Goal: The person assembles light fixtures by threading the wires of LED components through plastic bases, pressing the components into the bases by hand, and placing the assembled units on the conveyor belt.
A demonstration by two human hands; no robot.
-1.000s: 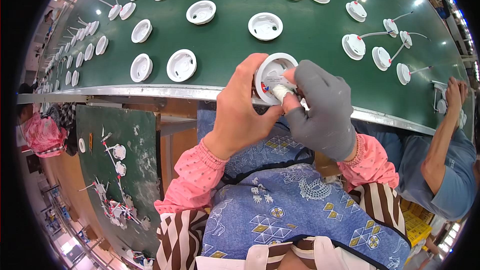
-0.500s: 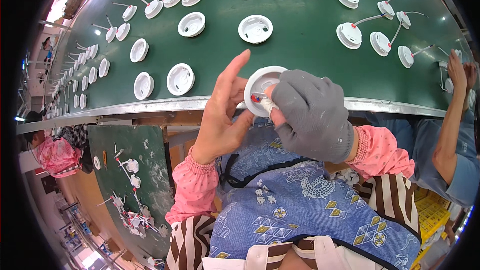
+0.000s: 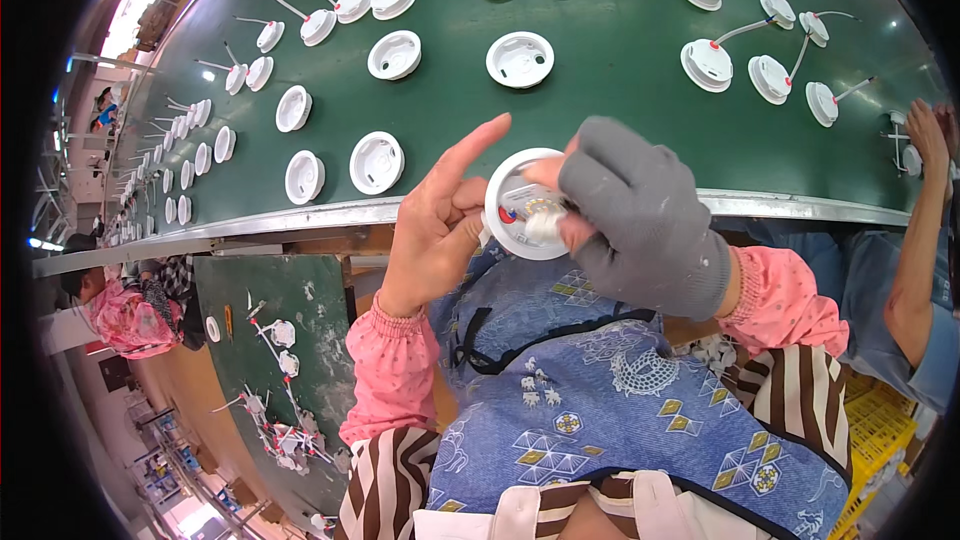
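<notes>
My bare left hand (image 3: 437, 225) holds a white round light housing (image 3: 493, 202) by its left rim, just in front of the bench edge. Its index finger points up, away from the rim. Inside the housing a red grommet (image 3: 508, 215) and part of a board with small yellowish dots show. Over the opening is my right hand (image 3: 645, 215), in a grey fingerless glove, its fingers bent inward and slightly blurred. A crumpled white bit (image 3: 543, 228) lies at its thumb tip; what it is I cannot make out.
On the green bench (image 3: 600, 130) stand several open white housings (image 3: 377, 162) and several closed ones with upright cables (image 3: 707, 64). A metal strip (image 3: 790, 204) edges it. Lower left, a side table (image 3: 225, 280) bears tangled cabled parts. Another person's arm (image 3: 920, 230) reaches in at right.
The right hand has shifted a little right and its fingers have opened slightly from the housing's middle, baring more of the board. The whole view has shifted slightly.
</notes>
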